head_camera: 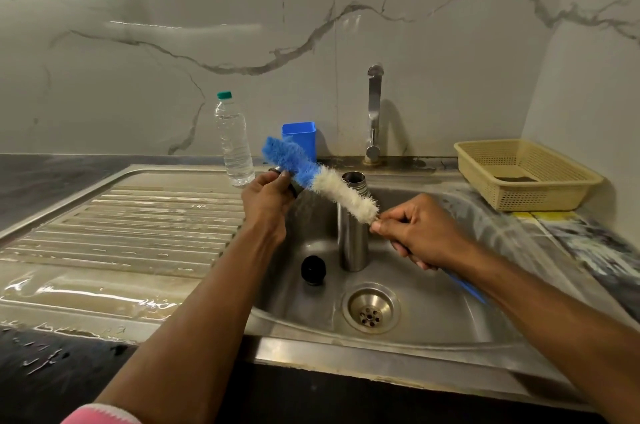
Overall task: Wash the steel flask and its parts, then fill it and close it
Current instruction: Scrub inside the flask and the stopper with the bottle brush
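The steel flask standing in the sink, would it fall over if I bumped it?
Probably, yes. The steel flask is tall and narrow and stands upright on the sink floor, so a sideways bump could tip it. It is open and looks empty, so likely light. The metal looks smooth and the sink wet, so it may slip in your fingers.

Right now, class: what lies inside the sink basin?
Inside the sink: the upright steel flask, open-mouthed, a black cap beside it, and the drain. The flask's contents are hidden.
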